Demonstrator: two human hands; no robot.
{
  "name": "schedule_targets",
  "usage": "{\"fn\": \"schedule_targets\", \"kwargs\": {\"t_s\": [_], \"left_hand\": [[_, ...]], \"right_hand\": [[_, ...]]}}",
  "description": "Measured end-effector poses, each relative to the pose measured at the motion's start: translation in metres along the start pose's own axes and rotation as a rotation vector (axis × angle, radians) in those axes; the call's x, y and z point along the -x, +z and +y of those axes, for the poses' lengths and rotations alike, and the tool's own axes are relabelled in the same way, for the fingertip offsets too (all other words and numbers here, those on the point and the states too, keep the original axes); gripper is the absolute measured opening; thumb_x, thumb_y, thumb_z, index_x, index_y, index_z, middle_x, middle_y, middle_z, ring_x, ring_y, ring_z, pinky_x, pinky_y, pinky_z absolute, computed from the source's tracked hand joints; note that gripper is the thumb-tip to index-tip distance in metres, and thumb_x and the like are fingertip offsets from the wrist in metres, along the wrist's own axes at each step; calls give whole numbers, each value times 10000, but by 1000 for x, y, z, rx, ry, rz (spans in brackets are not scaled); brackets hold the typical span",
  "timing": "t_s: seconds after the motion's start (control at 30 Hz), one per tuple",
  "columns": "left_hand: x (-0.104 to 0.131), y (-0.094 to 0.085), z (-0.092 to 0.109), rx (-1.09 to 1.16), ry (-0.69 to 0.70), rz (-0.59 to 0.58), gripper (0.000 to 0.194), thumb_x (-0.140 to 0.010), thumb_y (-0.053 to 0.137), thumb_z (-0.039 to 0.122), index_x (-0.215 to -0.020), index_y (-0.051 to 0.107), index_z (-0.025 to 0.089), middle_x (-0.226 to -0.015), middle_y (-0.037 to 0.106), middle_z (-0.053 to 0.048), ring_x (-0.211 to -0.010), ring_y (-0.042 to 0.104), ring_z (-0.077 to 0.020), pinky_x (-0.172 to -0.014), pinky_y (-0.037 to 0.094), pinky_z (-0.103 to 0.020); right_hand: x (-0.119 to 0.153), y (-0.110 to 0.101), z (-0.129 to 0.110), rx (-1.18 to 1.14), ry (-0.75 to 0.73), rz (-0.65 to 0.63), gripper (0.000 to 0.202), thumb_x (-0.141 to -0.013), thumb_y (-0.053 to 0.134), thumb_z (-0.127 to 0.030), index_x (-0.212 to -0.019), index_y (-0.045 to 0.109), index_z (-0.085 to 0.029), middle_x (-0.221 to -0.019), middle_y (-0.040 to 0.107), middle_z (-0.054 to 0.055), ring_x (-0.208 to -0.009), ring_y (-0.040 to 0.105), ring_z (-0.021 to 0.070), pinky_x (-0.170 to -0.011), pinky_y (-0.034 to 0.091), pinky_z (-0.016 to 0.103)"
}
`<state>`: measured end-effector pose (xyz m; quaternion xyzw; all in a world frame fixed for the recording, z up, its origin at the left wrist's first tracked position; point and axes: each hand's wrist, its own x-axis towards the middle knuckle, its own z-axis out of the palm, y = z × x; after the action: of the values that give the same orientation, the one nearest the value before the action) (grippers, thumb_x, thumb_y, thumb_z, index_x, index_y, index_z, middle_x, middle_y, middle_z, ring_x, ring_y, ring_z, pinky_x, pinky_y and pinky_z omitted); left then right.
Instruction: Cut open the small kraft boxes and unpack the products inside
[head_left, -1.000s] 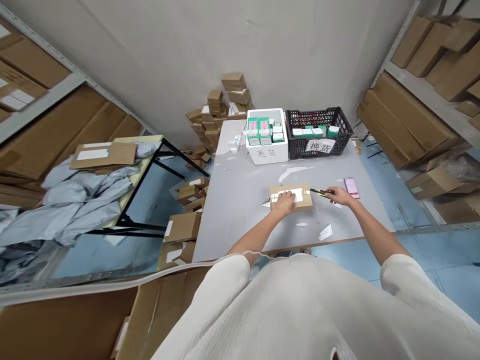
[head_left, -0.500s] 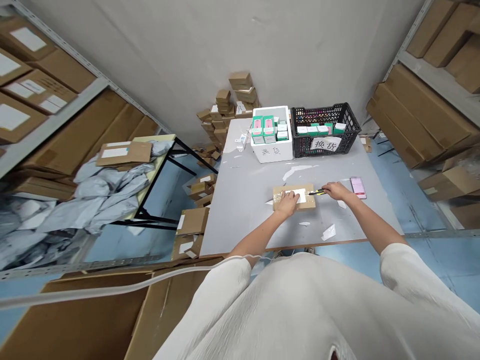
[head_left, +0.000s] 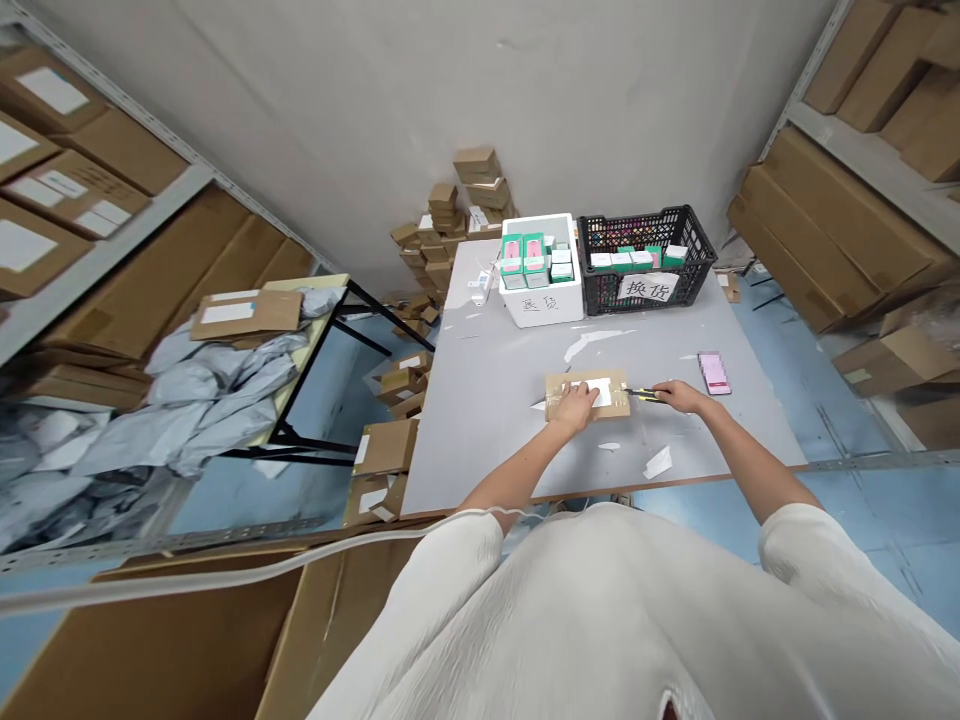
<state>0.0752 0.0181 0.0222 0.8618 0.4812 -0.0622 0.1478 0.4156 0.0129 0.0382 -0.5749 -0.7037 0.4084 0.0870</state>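
A small taped cardboard box (head_left: 553,384) with a white label lies on the grey table. My left hand (head_left: 574,406) rests on top of the box, fingers spread and pressing on it. My right hand (head_left: 679,395) is closed around a utility knife (head_left: 646,394), black with yellow parts. The knife points left, its tip at the box's right end; motion smears it, so I cannot tell whether the blade touches the cardboard. A phone (head_left: 714,373) with a pink screen lies to the right of my right hand.
Behind the box stand a white foam box (head_left: 541,306) and a black crate (head_left: 600,296), both holding green-and-white packages. Paper scraps (head_left: 658,462) lie near the front edge of the table (head_left: 480,430). Cardboard boxes (head_left: 386,445) stand left of it; a grey cable (head_left: 360,545) crosses on my left.
My right hand has moved slightly right with the knife, away from the box, and more of the knife shows. My left hand has stayed on the box.
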Motion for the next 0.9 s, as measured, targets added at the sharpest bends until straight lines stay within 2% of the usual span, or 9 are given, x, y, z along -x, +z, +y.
{"fn": "schedule_targets", "kwargs": {"t_s": [0.23, 0.33, 0.43, 0.5, 0.6, 0.73, 0.9], "left_hand": [[0, -9, -2, 38, -7, 7, 581, -927, 782, 280, -1455, 543, 304, -1431, 585, -117, -1325, 619, -325, -1334, 238, -575], [-1, -11, -3, 12, 11, -15, 596, -916, 787, 278, -1459, 544, 286, -1438, 588, -127, -1335, 615, -325, -1327, 251, -551], [-4, -11, -4, 24, 22, -26, 705, -901, 797, 317, -1534, 497, 233, -1456, 581, -159, -1344, 610, -345, -1275, 334, -507], [-6, -10, -5, 67, 0, 1, 748, -954, 731, 351, -1619, 414, 220, -1474, 575, -172, -1337, 616, -356, -1214, 396, -487], [-13, -10, -4, 115, -68, 78, 652, -1052, 554, 305, -1668, 355, 226, -1521, 548, -181, -1288, 644, -348, -1144, 436, -468], [-28, -9, -3, 114, -121, 133, 533, -1054, 498, 194, -1583, 453, 242, -1534, 524, -162, -1215, 657, -305, -1091, 443, -435], [-37, -7, -6, 66, -100, 155, 488, -998, 612, 183, -1471, 520, 262, -1489, 563, -145, -1371, 519, -324, -1161, 360, -472]], "right_hand": [[12, 14, 1, -92, 43, 28, 299, -906, 669, -524, -963, 772, -248, -729, 667, -8, -719, 569, 198, -685, 454, 296], [18, 16, 6, -147, 90, 101, 311, -910, 680, -536, -952, 731, -232, -747, 694, 7, -697, 591, 193, -652, 466, 288], [20, 18, 11, -241, 172, 187, 349, -942, 664, -554, -1020, 679, -214, -795, 739, 36, -668, 625, 180, -612, 470, 271], [20, 21, 14, -301, 191, 204, 349, -969, 641, -551, -1093, 639, -224, -880, 780, 48, -681, 661, 176, -599, 471, 260], [20, 29, 17, -325, 159, 214, 335, -1019, 569, -544, -1172, 608, -249, -955, 804, 39, -727, 696, 180, -623, 493, 264], [24, 37, 12, -190, 109, 235, 383, -1060, 485, -535, -1259, 665, -261, -956, 806, 35, -804, 718, 212, -731, 551, 320], [31, 37, 1, 168, -69, 247, 348, -1026, 585, -446, -1282, 761, -291, -1216, 802, 78, -1103, 712, 299, -959, 542, 410]]}}
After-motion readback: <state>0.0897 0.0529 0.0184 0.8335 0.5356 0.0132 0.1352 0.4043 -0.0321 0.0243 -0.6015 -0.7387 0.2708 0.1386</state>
